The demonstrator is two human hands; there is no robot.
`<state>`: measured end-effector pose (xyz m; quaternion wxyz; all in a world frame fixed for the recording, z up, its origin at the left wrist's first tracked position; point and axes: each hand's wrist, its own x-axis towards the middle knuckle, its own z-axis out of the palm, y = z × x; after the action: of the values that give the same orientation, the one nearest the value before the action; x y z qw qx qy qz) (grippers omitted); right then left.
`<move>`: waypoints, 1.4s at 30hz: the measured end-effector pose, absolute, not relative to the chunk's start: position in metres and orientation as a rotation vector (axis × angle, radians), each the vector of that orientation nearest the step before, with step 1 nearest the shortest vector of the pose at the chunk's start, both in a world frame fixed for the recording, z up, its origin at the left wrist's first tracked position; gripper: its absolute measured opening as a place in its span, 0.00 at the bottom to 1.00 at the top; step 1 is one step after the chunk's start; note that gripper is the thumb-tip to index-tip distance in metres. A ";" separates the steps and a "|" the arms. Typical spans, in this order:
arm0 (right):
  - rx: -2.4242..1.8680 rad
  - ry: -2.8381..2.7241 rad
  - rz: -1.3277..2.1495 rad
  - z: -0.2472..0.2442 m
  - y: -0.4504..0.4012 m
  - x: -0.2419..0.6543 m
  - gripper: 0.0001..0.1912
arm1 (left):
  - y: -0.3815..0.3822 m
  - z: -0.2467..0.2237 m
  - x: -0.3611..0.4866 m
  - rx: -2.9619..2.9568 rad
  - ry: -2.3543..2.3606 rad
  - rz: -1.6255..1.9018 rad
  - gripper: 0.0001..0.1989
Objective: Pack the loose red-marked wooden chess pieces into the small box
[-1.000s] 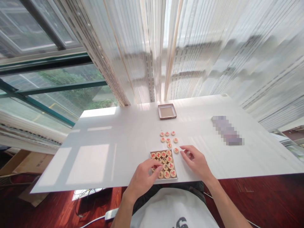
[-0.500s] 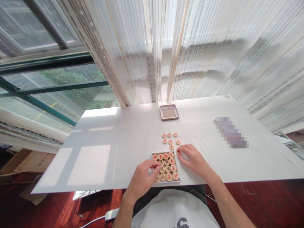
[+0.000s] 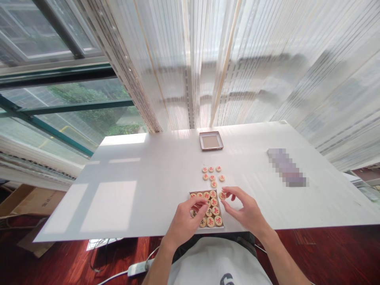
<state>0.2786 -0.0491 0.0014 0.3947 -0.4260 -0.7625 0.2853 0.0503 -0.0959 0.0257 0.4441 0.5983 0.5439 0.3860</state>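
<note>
Wooden Chinese chess pieces (image 3: 215, 211) with red and black characters fill much of a shallow open box (image 3: 223, 227) at the table's near edge. Over the box is my left hand (image 3: 185, 219), its thumb and index finger curled together in a pinch; whatever lies between the tips is hidden. It covers several pieces in the left and middle rows. Just off the box's upper right corner, my right hand (image 3: 246, 208) grips a red-marked chess piece (image 3: 222, 196) between thumb and fingers. Several loose red pieces (image 3: 212, 178) lie beyond the box.
Farther back on the white table (image 3: 160, 158) rests a box lid (image 3: 211, 141), inner side up. A blurred-out item (image 3: 287, 167) lies to the right. A curtain (image 3: 190, 63) hangs behind the table, and a power strip (image 3: 139, 268) sits on the floor.
My right hand has drawn the red-marked piece slightly nearer to me, beside the box corner. My left hand has shifted right and a little up across the box, covering different pieces.
</note>
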 end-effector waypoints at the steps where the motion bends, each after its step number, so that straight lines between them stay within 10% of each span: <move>1: -1.052 -1.935 0.726 0.003 -0.053 0.276 0.16 | -0.095 0.024 0.053 1.411 1.319 0.980 0.12; 42: -0.892 -1.937 0.803 -0.004 -0.079 0.254 0.18 | -0.101 0.021 0.061 1.159 1.032 1.021 0.14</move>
<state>0.2545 -0.0786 -0.0038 0.4184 -0.3556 -0.7721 0.3199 0.0613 -0.1006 0.0212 0.5989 0.4998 0.4448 0.4401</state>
